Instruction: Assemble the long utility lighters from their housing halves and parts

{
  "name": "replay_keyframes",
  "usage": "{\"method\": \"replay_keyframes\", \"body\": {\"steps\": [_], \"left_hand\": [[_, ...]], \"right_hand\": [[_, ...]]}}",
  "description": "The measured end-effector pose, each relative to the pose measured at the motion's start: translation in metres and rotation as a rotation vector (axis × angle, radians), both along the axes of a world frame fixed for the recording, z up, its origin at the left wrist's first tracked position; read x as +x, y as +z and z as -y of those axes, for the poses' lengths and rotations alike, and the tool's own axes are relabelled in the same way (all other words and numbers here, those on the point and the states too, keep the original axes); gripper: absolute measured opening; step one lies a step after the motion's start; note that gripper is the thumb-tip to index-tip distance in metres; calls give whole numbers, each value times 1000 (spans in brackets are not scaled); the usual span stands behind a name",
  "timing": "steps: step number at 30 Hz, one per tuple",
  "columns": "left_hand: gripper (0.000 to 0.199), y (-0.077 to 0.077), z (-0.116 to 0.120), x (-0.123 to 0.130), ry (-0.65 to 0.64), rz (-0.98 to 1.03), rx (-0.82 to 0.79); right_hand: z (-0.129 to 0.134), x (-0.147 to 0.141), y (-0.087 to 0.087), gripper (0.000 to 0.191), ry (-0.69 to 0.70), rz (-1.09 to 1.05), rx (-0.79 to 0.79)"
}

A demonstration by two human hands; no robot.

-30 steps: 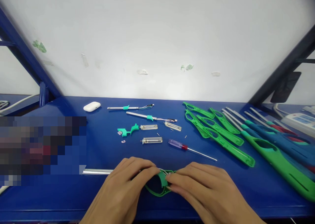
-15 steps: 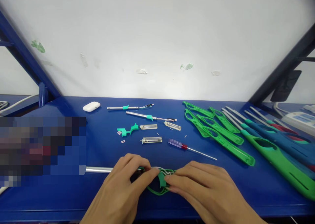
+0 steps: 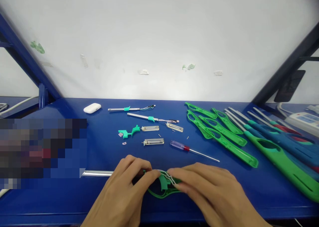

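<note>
On the near side of the blue bench (image 3: 54,203), the open green plastic shell half (image 3: 159,196) between the hands seems only partly fitted: its silver metal tube (image 3: 98,173) and curved teal plastic trigger (image 3: 163,183) look placed, but thin white wires (image 3: 169,177) lie exposed. The fingers of the left hand (image 3: 127,190) pinch the shell near the tube, while those of the right hand (image 3: 211,187) bracket the wires, whether gripping I cannot tell. Clear plastic capsules (image 3: 154,142) and other green shell halves (image 3: 231,150) lie loose beyond, apparently unassembled.
</note>
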State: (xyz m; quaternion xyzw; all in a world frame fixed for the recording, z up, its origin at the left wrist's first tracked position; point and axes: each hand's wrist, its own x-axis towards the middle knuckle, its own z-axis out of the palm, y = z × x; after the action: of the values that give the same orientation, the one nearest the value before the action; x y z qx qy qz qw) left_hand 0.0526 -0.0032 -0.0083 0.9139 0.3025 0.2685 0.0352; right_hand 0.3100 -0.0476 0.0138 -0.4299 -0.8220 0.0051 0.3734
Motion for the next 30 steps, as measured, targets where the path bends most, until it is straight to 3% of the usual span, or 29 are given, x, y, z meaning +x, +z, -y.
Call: {"method": "replay_keyframes", "body": {"steps": [4,9,17,30], "left_hand": [[49,2,2,1,23,-29,-6],[47,1,2,1,19,0,4],[48,-1,2,-2,-4,3,-8],[52,5,3,-2,-64,-5,72]], "right_hand": [[1,9,-4,18,-38,-54,-95],[-3,15,-8,30,5,80,-237],[-8,13,-16,32,-11,161,-198],[-14,-2,-16,19,-58,16,-86]]}}
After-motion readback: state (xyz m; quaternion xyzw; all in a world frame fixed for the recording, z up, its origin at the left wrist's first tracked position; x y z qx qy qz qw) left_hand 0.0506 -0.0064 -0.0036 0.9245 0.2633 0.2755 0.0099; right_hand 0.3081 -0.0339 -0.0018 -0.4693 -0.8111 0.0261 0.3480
